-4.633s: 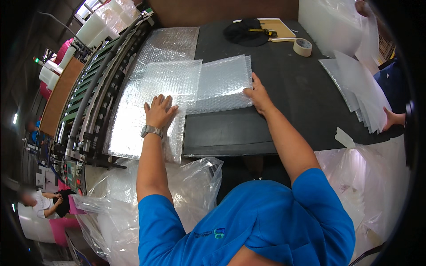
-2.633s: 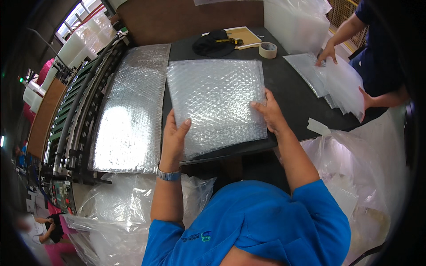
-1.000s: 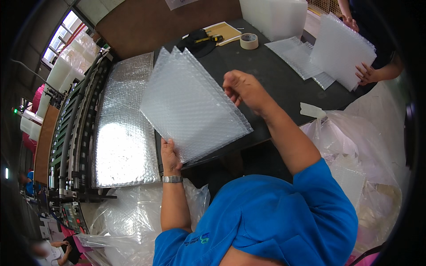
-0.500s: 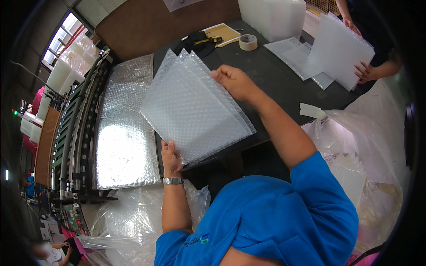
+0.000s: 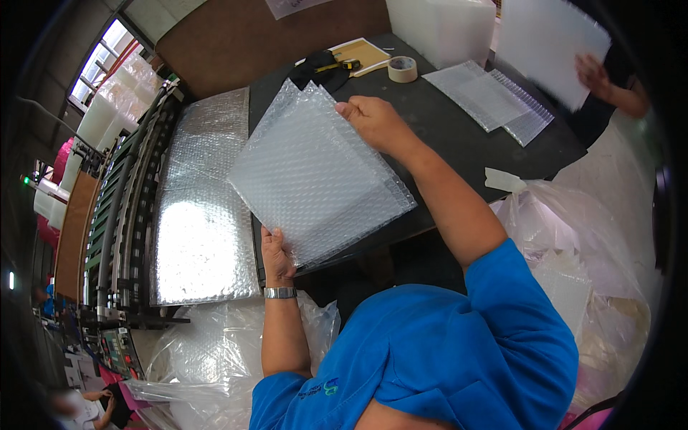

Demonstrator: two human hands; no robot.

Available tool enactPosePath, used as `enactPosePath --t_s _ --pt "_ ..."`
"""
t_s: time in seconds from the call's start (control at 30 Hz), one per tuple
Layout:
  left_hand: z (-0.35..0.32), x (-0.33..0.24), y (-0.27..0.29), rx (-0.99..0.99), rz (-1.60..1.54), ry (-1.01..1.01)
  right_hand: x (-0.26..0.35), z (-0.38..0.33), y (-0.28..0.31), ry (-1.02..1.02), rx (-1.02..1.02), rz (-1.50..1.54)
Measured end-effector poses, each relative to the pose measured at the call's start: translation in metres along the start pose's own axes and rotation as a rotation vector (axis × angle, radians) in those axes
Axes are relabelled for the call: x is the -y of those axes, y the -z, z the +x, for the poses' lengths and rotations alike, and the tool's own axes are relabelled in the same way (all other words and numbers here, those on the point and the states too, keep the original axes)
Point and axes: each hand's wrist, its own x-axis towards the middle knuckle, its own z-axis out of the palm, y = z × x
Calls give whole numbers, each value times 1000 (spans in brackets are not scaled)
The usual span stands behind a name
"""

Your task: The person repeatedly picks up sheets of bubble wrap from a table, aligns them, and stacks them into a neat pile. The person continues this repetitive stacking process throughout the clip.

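Observation:
A small stack of clear bubble wrap sheets (image 5: pixel 322 179), fanned slightly at the top corner, is held tilted above the dark table's front edge. My left hand (image 5: pixel 276 252) grips the stack's lower left edge, thumb on top and fingers hidden beneath. Along the upper right edge, my right hand (image 5: pixel 373 123) is closed, pinching the sheets between thumb and fingers. Close to the stack's left side lies a long silvery bubble sheet (image 5: pixel 204 193) on the machine's outfeed.
A co-worker's hand (image 5: pixel 592 76) holds another sheet (image 5: pixel 548 50) at the far right. Bubble wrap pieces (image 5: pixel 487 97), a tape roll (image 5: pixel 402 69), a tape measure (image 5: pixel 350 64) and a tall white stack (image 5: pixel 441 32) sit on the table (image 5: pixel 430 154). A roller machine (image 5: pixel 129 208) stands left; plastic bags hang below.
My right hand has shifted slightly left and up along the sheets, whose fanned edges have drawn closer together. The co-worker's sheet has moved up and away from the pieces on the table.

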Motion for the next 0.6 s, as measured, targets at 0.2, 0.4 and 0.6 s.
enactPosePath --t_s 0.2,0.4,0.6 --pt "0 1 2 2 26 -17 -17 8 4 -64 -89 83" --pt "0 1 4 10 2 -1 -15 -7 5 -141 29 54" --pt "0 1 4 9 13 -27 -21 -8 -13 79 -215 25"
